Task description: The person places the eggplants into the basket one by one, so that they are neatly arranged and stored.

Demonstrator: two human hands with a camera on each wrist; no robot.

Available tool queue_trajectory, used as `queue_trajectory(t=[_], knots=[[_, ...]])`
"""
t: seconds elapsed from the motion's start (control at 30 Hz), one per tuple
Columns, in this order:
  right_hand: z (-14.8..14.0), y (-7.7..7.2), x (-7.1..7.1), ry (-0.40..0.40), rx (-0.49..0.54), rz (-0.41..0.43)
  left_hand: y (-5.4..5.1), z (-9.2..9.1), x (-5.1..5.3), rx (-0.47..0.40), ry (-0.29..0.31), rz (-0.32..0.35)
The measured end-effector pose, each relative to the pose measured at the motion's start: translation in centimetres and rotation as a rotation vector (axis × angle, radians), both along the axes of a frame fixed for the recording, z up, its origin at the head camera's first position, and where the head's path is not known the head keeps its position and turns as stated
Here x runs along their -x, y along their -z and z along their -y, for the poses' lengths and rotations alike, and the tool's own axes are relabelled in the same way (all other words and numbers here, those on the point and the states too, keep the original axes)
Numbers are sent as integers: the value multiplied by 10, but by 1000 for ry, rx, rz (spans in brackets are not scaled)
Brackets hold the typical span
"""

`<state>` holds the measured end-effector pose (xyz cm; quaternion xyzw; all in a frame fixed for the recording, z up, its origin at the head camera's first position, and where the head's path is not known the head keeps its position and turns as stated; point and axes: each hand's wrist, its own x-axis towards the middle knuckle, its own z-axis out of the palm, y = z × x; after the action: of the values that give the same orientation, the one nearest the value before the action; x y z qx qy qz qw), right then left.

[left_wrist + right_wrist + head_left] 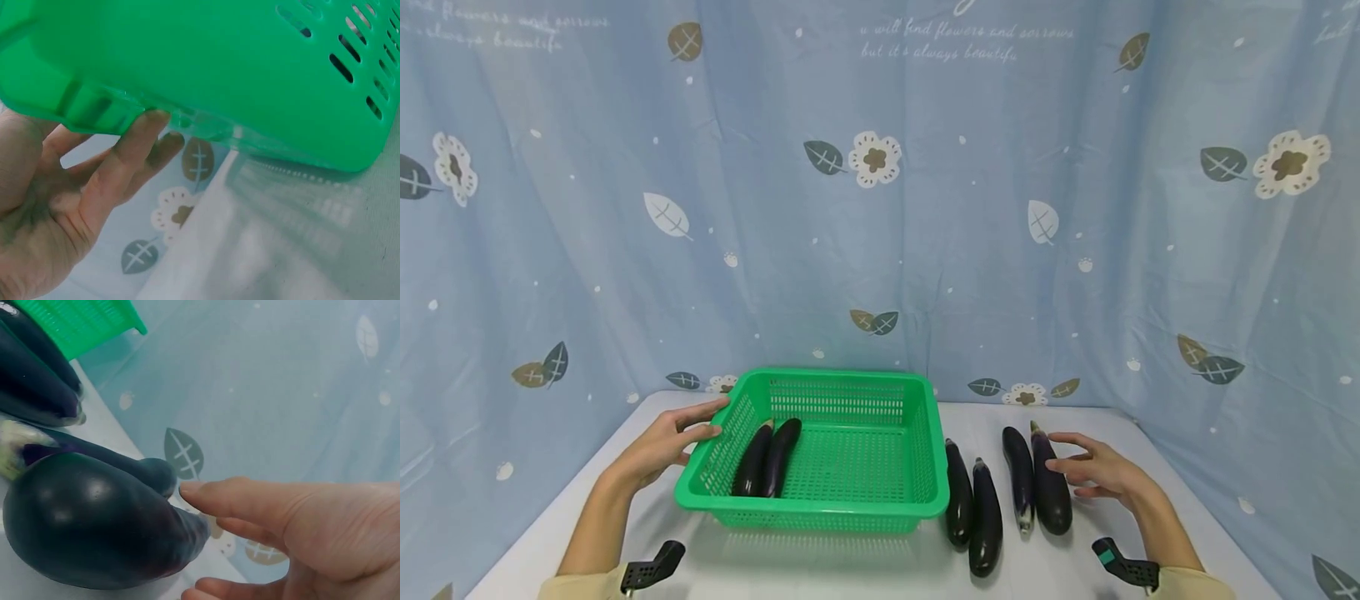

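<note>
A green basket (850, 507) stands on the white table, two eggplants (781, 458) lying in its left part. My left hand (658, 442) is at the basket's left rim, fingers extended; in the left wrist view the fingertips of that hand (94, 181) touch the basket's underside edge (187, 75). On the right, my right hand (1101, 471) is beside the rightmost eggplant (1051, 487), fingers spread and slightly bent. The right wrist view has this hand (287, 531) by the narrow end of the thick eggplant (94, 519); whether it touches is unclear.
Another eggplant (1019, 479) lies just left of the rightmost one. Two more eggplants, a nearer one (986, 521) and one by the basket (958, 496), lie right of the basket. A blue patterned curtain (880, 250) hangs behind the table (805, 567).
</note>
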<state>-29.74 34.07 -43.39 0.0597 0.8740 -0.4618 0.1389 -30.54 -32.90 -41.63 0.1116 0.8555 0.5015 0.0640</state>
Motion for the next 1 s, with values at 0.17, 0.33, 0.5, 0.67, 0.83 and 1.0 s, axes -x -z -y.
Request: queue_trajectory(t=[0.17,0.33,0.5,0.67,0.83,1.0], knots=[[3,2,0,-16,13,9,0,2,1,-8,6,34],[3,1,-2,-42,17,6,-1,1,2,-22,22,25],[4,-2,-4,-70,38,-1,-2,-1,2,-40,20,25],[7,-1,-3,-71,29,1,-1,0,2,-48,15,28],[10,3,-2,-60,1,-3,1,1,1,-51,11,37],[10,6,-1,-64,-19,-6,2,2,0,-55,7,39]])
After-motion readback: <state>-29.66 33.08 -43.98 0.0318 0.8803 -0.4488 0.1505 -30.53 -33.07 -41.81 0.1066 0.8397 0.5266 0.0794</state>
